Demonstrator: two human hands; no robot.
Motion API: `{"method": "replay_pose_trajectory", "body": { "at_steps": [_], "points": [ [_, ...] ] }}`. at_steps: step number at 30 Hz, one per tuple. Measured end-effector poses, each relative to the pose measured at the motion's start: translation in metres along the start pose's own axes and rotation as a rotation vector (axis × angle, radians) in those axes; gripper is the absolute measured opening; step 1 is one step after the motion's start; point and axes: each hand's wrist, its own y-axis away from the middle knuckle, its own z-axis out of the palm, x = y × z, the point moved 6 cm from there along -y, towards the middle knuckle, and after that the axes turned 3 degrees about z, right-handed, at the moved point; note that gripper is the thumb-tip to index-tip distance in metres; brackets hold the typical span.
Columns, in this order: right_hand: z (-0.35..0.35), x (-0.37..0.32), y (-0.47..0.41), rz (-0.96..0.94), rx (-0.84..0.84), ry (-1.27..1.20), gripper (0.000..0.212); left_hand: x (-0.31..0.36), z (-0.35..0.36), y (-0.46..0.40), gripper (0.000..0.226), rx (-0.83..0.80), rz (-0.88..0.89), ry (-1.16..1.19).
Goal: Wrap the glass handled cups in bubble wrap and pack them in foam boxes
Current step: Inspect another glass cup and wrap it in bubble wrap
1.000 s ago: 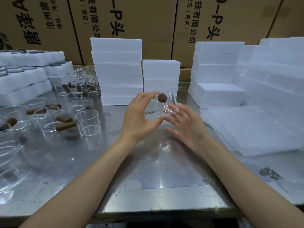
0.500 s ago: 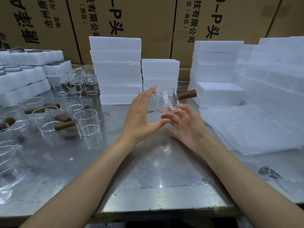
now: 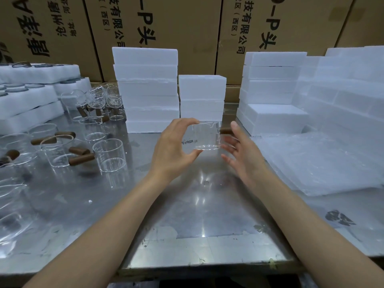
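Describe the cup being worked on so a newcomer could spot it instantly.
Start at the steel table, in front of the shorter middle foam stack. There the left hand grips a clear glass cup. Unlike the cups standing at the left, it is lifted off the table.

I see clear glass cup [image 3: 206, 136] w/ brown wooden handle [image 3: 226, 131]. Foam boxes [image 3: 146, 90] plain white. Bubble wrap sheets [image 3: 324, 163] translucent whitish. Table [image 3: 187, 215] grey steel, scuffed. Cartons [image 3: 162, 28] tan w/ black print.
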Motion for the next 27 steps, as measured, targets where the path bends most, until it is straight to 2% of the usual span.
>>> {"method": "replay_pose_trajectory", "body": {
  "at_steps": [3,8,12,16,22,27],
  "points": [
    [-0.009,0.001,-0.002,0.010,0.079,0.031,0.024,-0.003,0.003,0.001,0.057,-0.028,-0.016,0.012],
    [-0.009,0.001,-0.003,0.032,0.053,-0.042,0.016,-0.008,0.011,0.005,0.062,-0.119,-0.097,0.099],
    [-0.011,0.000,-0.002,0.020,0.050,-0.059,0.014,-0.011,0.018,0.008,0.076,-0.233,-0.228,0.239],
    [-0.014,0.000,-0.002,0.027,0.074,-0.054,0.013,-0.019,0.025,0.010,0.091,-0.250,-0.365,0.364],
    [-0.015,0.004,-0.002,0.055,0.098,0.063,0.019,-0.032,0.033,0.014,0.082,-0.296,-0.412,0.368],
    [-0.013,0.006,-0.004,0.090,0.108,0.257,0.022,-0.043,0.040,0.020,0.080,-0.340,-0.438,0.337]
  ]
}}
